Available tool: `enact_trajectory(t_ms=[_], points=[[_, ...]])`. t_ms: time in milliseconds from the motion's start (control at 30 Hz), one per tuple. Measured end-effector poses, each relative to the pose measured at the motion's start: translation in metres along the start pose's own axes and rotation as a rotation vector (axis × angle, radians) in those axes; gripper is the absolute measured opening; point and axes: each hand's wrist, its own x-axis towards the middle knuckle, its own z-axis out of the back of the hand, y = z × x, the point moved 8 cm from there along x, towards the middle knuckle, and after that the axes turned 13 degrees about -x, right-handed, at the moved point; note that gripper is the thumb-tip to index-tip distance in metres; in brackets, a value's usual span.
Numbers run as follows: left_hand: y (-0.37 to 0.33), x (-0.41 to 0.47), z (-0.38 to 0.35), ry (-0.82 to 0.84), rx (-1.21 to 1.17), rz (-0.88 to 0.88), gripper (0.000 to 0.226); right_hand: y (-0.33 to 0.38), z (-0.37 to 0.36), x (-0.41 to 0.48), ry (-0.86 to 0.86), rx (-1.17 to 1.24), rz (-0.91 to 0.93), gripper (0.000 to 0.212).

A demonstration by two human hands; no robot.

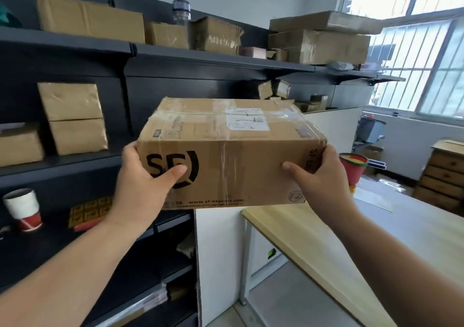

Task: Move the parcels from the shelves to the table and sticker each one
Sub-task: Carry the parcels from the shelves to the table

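Observation:
A brown cardboard parcel point(233, 166) with black "SF" print, clear tape and a white label on top hangs in the air in front of the dark shelves point(75, 42). My left hand point(143, 183) grips its left end, thumb across the front face. My right hand point(324, 176) holds its right end the same way. The parcel is above the gap between the shelves and the pale wooden table point(376, 246) at the lower right. Several more brown parcels stay on the shelves, such as a stacked pair point(72, 118) at the left and a large flat one point(88, 18) on top.
A paper cup point(23, 208) stands on a lower shelf at the left. A clear bottle point(181, 12) stands on the top shelf. A white panel point(218, 251) stands between shelves and table. A red container point(354, 168), a wooden drawer chest point(442, 176) and barred windows lie to the right.

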Motion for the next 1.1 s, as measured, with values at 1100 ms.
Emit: enact_trajectory(t_ms=[1100], points=[[0.360, 0.083, -0.423, 0.749, 0.161, 0.460, 0.060, -0.411, -0.006, 0.111, -0.209, -0.214, -0.728, 0.054]])
